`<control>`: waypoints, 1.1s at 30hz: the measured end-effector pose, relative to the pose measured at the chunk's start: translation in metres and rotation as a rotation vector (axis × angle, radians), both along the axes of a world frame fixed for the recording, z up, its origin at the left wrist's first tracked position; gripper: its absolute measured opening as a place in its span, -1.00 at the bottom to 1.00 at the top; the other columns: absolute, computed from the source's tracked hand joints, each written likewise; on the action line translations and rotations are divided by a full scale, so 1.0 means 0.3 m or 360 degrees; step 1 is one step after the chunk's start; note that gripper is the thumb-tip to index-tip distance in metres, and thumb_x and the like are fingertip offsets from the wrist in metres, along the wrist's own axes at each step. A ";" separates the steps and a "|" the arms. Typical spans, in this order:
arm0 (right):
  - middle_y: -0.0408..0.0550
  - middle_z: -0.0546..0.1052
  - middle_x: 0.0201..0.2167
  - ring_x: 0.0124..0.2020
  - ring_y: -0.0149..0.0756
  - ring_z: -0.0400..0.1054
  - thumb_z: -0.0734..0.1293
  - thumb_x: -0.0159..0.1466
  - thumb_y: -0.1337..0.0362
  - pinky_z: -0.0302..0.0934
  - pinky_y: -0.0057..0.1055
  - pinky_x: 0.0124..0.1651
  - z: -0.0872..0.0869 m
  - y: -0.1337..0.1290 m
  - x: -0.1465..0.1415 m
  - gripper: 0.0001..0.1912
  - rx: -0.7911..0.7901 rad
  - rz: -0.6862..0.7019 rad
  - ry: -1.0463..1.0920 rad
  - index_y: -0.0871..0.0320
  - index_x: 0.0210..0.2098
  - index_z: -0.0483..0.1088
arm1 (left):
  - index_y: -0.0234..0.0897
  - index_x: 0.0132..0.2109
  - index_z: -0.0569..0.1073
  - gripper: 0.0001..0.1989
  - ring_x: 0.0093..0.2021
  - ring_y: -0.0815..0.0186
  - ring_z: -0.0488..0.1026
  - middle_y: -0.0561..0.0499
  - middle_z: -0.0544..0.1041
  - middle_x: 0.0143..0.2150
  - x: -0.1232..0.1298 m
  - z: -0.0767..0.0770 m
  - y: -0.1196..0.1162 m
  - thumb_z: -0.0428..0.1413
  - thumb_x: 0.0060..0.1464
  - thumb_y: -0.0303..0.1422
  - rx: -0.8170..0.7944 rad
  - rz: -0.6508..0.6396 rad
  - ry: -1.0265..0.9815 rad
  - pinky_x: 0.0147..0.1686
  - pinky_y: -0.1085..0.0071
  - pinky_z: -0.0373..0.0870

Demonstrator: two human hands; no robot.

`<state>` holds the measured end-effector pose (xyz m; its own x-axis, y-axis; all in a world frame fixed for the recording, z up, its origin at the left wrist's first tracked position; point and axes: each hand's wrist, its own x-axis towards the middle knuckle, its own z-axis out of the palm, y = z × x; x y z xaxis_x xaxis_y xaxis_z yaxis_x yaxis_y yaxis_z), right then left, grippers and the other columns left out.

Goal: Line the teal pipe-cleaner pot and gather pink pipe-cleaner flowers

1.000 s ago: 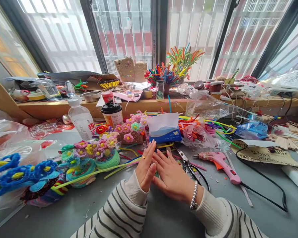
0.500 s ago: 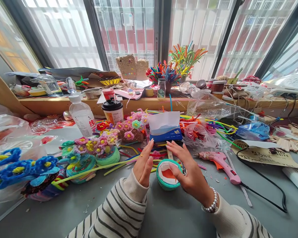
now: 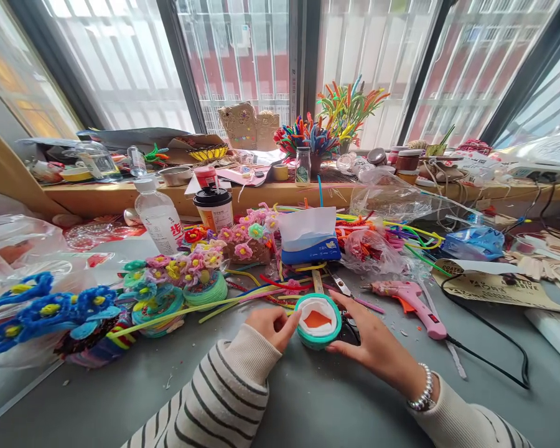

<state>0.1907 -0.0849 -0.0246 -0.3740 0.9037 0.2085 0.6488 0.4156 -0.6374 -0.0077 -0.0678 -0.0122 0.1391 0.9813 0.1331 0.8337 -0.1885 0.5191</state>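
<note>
A small teal pot [image 3: 319,341] with a fuzzy wound wall stands on the grey table between my hands. White tissue [image 3: 328,311] lines its inside, and orange shows at the bottom. My right hand [image 3: 368,333] curves around the pot's right side, thumb low and fingers at the far rim. On the other side my left hand [image 3: 271,331] has its fingers curled, one finger's tip against the left rim. Black-handled scissors [image 3: 350,331] lie partly hidden behind my right hand. A wooden stick [image 3: 317,281] lies just beyond the pot.
A pink glue gun [image 3: 413,302] with a black cord lies at right. Beyond the pot stands a blue-and-white tissue pack [image 3: 310,242]. Pipe-cleaner flowers [image 3: 58,311] in pots fill the left, near a water bottle [image 3: 158,214] and a lidded paper cup [image 3: 213,211].
My open hands have come down and closed in on the pot from both sides. The left fingers have curled, and the pot has moved slightly away from me.
</note>
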 end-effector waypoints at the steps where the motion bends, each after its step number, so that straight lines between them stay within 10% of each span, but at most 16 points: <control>1: 0.05 0.14 0.09 0.08 -0.23 0.04 0.27 0.03 0.13 0.03 -0.23 0.06 0.000 -0.001 -0.004 -0.31 0.0004 0.0010 -0.0006 0.15 0.09 -0.04 | -0.29 -0.74 0.22 -0.52 -0.70 0.43 0.22 0.06 0.30 -0.77 0.004 -0.002 0.001 -0.18 -0.07 -0.06 -0.0081 -0.0013 0.0019 -0.63 0.49 0.15; 15: -0.01 0.23 0.03 0.04 -0.26 0.10 0.27 0.02 0.28 0.06 -0.27 0.05 -0.013 -0.017 -0.045 -0.38 0.0187 -0.0031 0.0101 0.10 0.06 0.00 | -0.28 -0.76 0.13 -0.65 -0.68 0.46 0.14 0.12 0.20 -0.78 0.022 -0.002 -0.001 -0.10 -0.16 -0.22 -0.0101 0.0020 -0.0071 -0.64 0.52 0.04; 22: 0.04 0.30 -0.05 -0.14 -0.31 0.28 0.16 0.13 0.08 0.23 -0.40 -0.16 0.013 -0.009 -0.045 -0.48 -0.0198 -0.0178 0.0451 0.16 0.03 0.05 | -0.30 -0.72 0.17 -0.68 -0.69 0.50 0.06 0.15 0.15 -0.76 0.014 0.008 -0.011 -0.07 -0.14 -0.24 0.0119 0.0060 -0.0064 -0.63 0.53 0.02; 30: -0.04 0.47 -0.35 -0.32 -0.29 0.34 0.08 0.18 0.13 0.13 -0.42 -0.29 0.077 0.046 -0.094 -0.69 0.0019 -0.0273 -0.0163 0.14 -0.23 0.31 | -0.30 -0.54 0.32 -0.75 -0.60 0.41 0.28 0.05 0.36 -0.62 -0.004 0.004 0.003 -0.07 -0.04 -0.24 0.0683 -0.0098 0.0240 -0.60 0.50 0.19; 33: -0.06 0.48 -0.45 -0.43 -0.30 0.34 0.10 0.17 0.14 0.08 -0.47 -0.42 0.081 0.068 -0.099 -0.72 0.0028 -0.0324 -0.0372 0.14 -0.30 0.33 | -0.30 -0.34 0.36 -0.83 -0.39 0.34 0.37 -0.04 0.44 -0.41 -0.019 0.007 0.012 -0.04 -0.02 -0.30 0.1104 -0.0481 0.0185 -0.39 0.44 0.31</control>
